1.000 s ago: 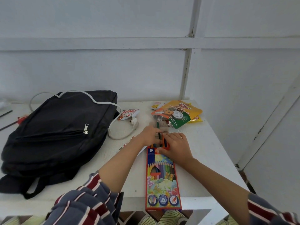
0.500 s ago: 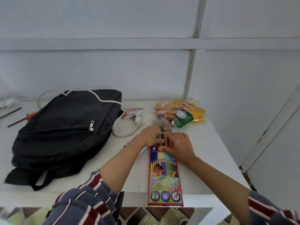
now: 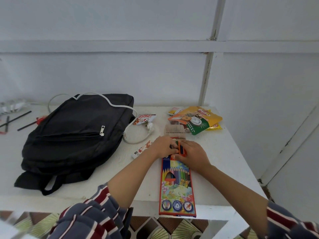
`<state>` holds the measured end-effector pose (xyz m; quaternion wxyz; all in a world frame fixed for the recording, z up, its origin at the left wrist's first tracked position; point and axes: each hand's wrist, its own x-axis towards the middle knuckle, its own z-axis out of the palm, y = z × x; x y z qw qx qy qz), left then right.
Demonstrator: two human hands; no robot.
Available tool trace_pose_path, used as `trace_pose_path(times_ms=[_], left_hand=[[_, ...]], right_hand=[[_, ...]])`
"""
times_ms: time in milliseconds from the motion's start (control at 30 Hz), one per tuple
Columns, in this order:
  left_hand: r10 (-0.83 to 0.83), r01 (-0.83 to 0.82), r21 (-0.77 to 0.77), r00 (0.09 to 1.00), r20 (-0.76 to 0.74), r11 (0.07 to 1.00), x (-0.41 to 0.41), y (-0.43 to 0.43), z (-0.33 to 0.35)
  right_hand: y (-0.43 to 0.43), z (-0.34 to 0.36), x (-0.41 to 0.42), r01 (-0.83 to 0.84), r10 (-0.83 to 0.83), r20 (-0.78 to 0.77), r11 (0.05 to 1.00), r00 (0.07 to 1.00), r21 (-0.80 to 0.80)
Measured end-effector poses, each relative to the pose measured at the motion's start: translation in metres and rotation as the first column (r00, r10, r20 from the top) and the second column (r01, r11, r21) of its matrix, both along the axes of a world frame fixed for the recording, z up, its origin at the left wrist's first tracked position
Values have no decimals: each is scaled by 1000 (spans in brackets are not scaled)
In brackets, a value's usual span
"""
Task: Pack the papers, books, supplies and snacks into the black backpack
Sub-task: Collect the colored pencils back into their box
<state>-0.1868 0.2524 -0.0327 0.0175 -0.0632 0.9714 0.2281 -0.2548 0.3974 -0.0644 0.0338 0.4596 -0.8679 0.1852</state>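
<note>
Pencils [image 3: 176, 143] are sinking deeper into the pencil box [image 3: 177, 185]; left hand [image 3: 164, 146] is pinching them; right hand [image 3: 194, 155] is gripping its mouth; box is nearing ready for the backpack [image 3: 77, 135].

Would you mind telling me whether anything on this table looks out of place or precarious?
Yes: the pencil box overhangs the near edge of the table, so it could tip off. A white cable also lies draped across the black backpack.

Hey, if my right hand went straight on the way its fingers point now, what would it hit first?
Probably the left hand, just across the pencil box's open end from the right hand; past it lies the white cable.
</note>
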Motion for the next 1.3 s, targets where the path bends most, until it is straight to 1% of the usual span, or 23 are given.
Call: trace_pose_path(times_ms=[67,133,200,300,400,600,733,833,900,1100,1167,1300], left_hand=[[40,-39,60,999,-23,997,4,-1,1],[124,-112,169,991,-59,979,9,-3,4],[165,-138,222,981,-106,965,15,-7,10],[190,-153,234,971,-142,960,25,-19,21],[258,-221,198,949,-181,955,39,-37,33],[385,-346,178,877,-289,921,91,-86,60],[450,-419,166,803,-390,892,140,-130,73],[517,-502,160,735,-439,850,184,-168,79],[561,-556,159,694,-451,816,216,-196,79],[673,-670,196,586,-451,716,320,-286,75],[716,-714,206,545,-435,669,351,-314,70],[778,-763,228,504,-375,604,399,-372,53]], right_hand=[[1,5,0,-13,13,53,1000,999,-2],[1,11,0,-38,39,119,999,992,-12],[-1,20,1,-58,62,192,998,979,-28],[-8,38,-1,-65,84,291,995,953,-74],[-26,59,-5,-66,99,352,992,931,-106],[-91,97,21,-201,230,284,971,931,-130],[-153,112,63,-287,351,299,928,887,-239],[-203,120,104,-349,428,300,893,852,-283],[-238,123,132,-390,472,291,871,832,-298],[-348,118,213,-423,516,326,849,792,-316],[-384,112,238,-428,522,345,847,780,-315],[-446,98,274,-429,514,391,857,764,-286]])
